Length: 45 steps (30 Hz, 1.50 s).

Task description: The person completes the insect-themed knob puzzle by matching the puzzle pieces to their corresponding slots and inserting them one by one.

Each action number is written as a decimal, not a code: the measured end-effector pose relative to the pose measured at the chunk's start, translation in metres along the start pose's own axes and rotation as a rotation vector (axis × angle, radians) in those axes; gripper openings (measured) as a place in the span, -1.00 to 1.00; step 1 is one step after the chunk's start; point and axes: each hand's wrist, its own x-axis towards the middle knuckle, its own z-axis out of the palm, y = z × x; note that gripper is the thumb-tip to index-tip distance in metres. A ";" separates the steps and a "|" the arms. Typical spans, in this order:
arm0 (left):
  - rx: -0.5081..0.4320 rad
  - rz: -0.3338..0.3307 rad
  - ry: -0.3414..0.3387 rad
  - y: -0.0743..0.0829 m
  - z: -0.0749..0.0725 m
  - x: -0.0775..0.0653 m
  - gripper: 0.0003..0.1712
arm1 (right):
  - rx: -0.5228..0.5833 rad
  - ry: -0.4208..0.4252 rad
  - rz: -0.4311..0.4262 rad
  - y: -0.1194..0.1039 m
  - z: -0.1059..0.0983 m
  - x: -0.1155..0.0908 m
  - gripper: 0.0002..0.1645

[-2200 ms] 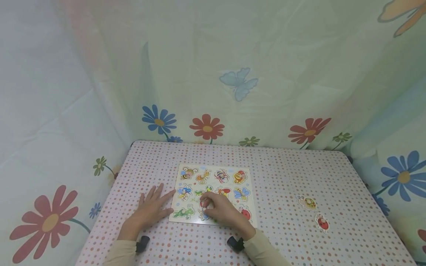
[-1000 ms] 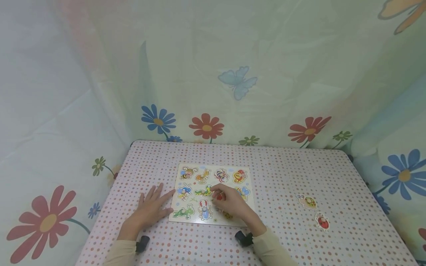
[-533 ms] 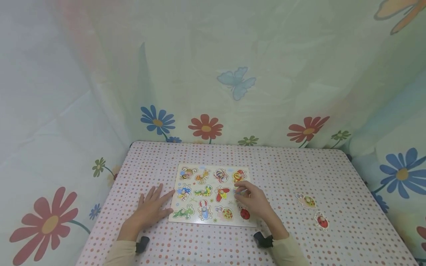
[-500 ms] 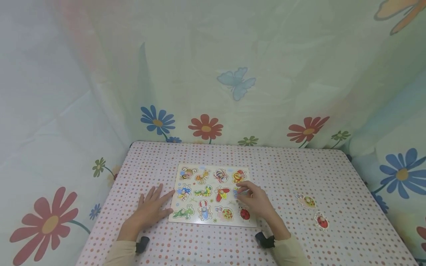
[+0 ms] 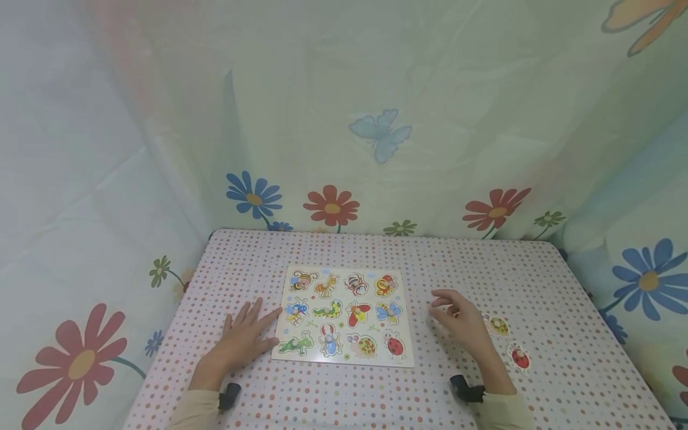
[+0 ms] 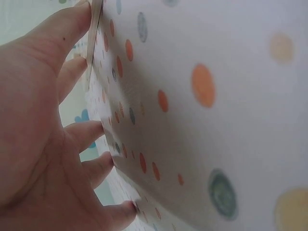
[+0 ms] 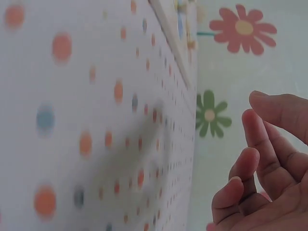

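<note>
A wooden peg puzzle board [image 5: 376, 361] with several colourful insects lies on the table. My left hand [image 5: 239, 340] rests at its left edge with fingers spread; in the left wrist view the thumb touches the board's edge [image 6: 95, 29] and other fingertips rest on the cloth. To the right of the board, my right hand [image 5: 464, 325] hovers over the cloth, fingers loosely bent. In the right wrist view nothing is between its thumb and fingers [image 7: 255, 127]. Just right of that hand lie a loose snail piece [image 5: 500, 325], partly hidden by it, and a loose ladybug piece [image 5: 520, 358].
A dotted cloth [image 5: 451, 263] covers the table. Behind and beside it hangs a pale curtain [image 5: 290, 119] printed with flowers and butterflies. Each wrist wears a small black camera, such as the right wrist camera [image 5: 466, 389].
My right hand has moved rightward across the puzzle board and off it, toward the loose snail and ladybug pieces. The left hand stays in place at the board's left edge.
</note>
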 end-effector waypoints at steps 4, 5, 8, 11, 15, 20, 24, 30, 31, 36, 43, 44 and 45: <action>0.001 -0.002 0.001 -0.001 0.001 0.000 -0.23 | -0.040 0.049 0.016 0.012 -0.018 -0.003 -0.54; 0.001 -0.004 -0.002 -0.001 0.001 0.000 -0.23 | -0.052 0.054 0.022 0.016 -0.023 -0.004 -0.53; 0.006 0.001 0.003 -0.002 0.002 0.000 -0.22 | -0.077 0.058 0.048 0.027 -0.039 -0.007 -0.50; 0.007 0.006 0.008 -0.002 0.001 0.000 -0.22 | -0.083 0.070 0.079 0.039 -0.053 -0.012 -0.46; 0.014 0.013 0.017 -0.001 0.001 0.000 -0.23 | -0.090 0.093 0.115 0.055 -0.070 -0.017 -0.44; 0.010 0.008 0.021 0.001 -0.001 0.000 -0.23 | -0.137 0.132 0.191 0.072 -0.081 -0.019 -0.44; 0.009 0.001 0.016 0.002 -0.001 0.000 -0.24 | -0.168 0.137 0.237 0.081 -0.084 -0.018 -0.46; 0.008 0.001 0.013 0.002 -0.001 -0.001 -0.24 | -0.132 0.059 0.286 0.089 -0.084 -0.016 -0.46; 0.007 0.001 0.014 0.002 -0.001 -0.001 -0.24 | -0.118 0.038 0.298 0.090 -0.084 -0.016 -0.45; 0.011 0.005 0.014 0.003 -0.001 -0.002 -0.24 | -0.074 -0.021 0.335 0.095 -0.082 -0.016 -0.39; 0.019 0.010 0.021 0.002 -0.001 -0.001 -0.24 | -0.084 -0.001 0.349 0.094 -0.077 -0.016 -0.37; 0.022 0.010 0.020 0.002 -0.001 -0.001 -0.24 | -0.090 0.002 0.345 0.094 -0.076 -0.016 -0.38; 0.023 0.010 0.020 0.002 0.000 -0.001 -0.24 | -0.094 0.004 0.341 0.095 -0.076 -0.016 -0.38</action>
